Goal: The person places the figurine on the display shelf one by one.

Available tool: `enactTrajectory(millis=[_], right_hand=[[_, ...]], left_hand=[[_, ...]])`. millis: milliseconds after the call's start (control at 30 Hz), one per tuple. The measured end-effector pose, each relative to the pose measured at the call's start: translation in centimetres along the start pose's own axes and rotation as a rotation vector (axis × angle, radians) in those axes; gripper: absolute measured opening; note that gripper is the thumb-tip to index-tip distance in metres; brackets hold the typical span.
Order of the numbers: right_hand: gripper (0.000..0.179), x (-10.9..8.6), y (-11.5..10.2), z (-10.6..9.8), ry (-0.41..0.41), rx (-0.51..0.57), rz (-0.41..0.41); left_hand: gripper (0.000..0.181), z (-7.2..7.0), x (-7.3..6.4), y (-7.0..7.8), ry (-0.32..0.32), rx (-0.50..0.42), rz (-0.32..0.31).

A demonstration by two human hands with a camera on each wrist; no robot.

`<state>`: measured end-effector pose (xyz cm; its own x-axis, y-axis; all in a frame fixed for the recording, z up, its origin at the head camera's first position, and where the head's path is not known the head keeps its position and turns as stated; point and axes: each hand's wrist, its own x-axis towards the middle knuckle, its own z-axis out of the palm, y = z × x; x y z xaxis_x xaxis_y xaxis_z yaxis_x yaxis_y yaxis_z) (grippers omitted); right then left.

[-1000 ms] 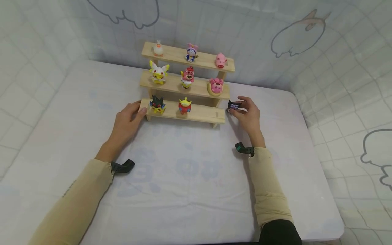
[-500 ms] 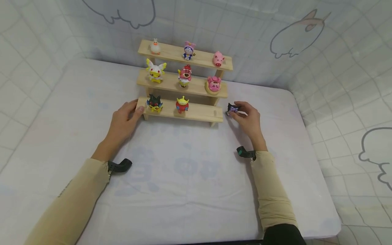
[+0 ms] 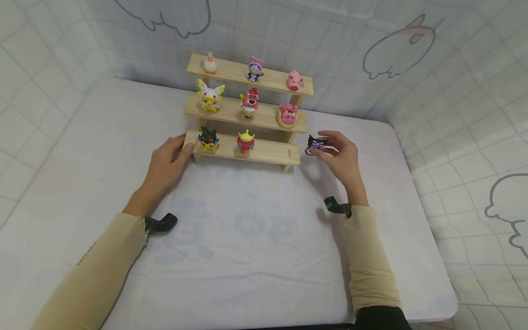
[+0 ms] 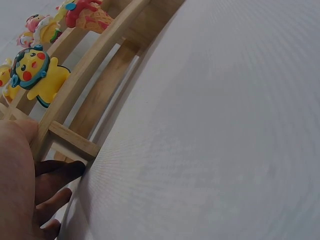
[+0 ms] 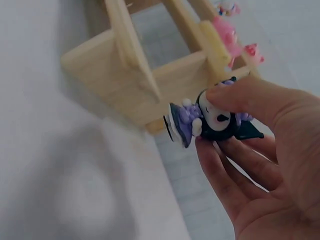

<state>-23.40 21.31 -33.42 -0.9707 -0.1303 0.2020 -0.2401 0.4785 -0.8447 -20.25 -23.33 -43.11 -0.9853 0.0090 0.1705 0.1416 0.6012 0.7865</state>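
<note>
My right hand [image 3: 341, 158] pinches a small black-and-purple figurine [image 5: 215, 117] with a white face between thumb and fingers. It is just off the right end of the bottom tier of a wooden three-tier display shelf [image 3: 270, 152]. At the opposite end, my left hand [image 3: 166, 161] grips that bottom tier, thumb on top and fingers [image 4: 52, 182] down by the leg. On the bottom tier stand a black-and-yellow figurine [image 3: 209, 140] near the left hand and a red-and-yellow figurine [image 3: 245, 141] at the middle.
The middle tier bears a white-and-yellow figurine [image 3: 211, 96], a red-hatted pink bear [image 3: 249, 103] and a pink figurine on a round base [image 3: 287, 115]. Up top are a white duck [image 3: 210, 63], a purple-hooded figurine [image 3: 255, 69] and a pink pig [image 3: 294, 80]. A white cloth [image 3: 247, 256] covers the table.
My right hand has drawn slightly right with the figurine, and its shadow on the cloth has spread. My left hand keeps its grip on the shelf.
</note>
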Motion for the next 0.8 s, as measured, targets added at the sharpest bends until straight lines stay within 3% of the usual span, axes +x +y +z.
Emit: enactTrajectory(millis=[533,800], right_hand=[[0.036,-0.5,-2.1,2.8,-0.134,0.13,-0.027],[0.037,-0.9,-2.6,4.6,-0.113,0.119,-0.052]], left_hand=[[0.057,0.1,0.0,0.1,0.01,0.007,0.02],[0.056,0.0,0.0,0.3,0.011,0.01,0.012]])
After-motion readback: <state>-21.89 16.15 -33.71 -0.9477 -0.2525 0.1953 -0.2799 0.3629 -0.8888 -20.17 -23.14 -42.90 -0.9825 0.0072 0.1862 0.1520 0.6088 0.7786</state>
